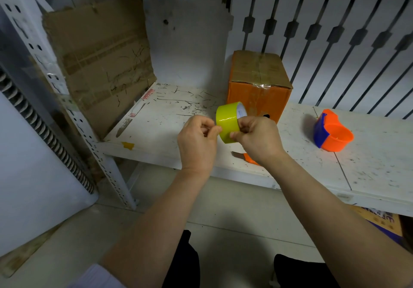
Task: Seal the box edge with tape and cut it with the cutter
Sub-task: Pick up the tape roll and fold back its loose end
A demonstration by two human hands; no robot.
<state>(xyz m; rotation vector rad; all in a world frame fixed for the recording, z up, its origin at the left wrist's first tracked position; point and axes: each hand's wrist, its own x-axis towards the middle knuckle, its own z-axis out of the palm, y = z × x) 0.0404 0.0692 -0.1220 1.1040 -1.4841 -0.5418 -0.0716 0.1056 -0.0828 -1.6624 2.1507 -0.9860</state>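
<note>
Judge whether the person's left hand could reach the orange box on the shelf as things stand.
Probably yes: nothing on the shelf blocks the way to the orange box, but the left hand is busy picking at the yellow tape roll that the right hand grips.

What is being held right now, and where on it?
The yellow tape roll: right hand grips its lower right side, while left hand pinches at its outer surface, apparently the tape end.

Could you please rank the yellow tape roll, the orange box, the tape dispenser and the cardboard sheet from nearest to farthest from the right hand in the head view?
From the right hand:
1. Yellow tape roll: held in it.
2. Orange box: just behind, on the shelf.
3. Orange-and-blue tape dispenser: off to the right.
4. Cardboard sheet: far left, leaning upright.
</note>
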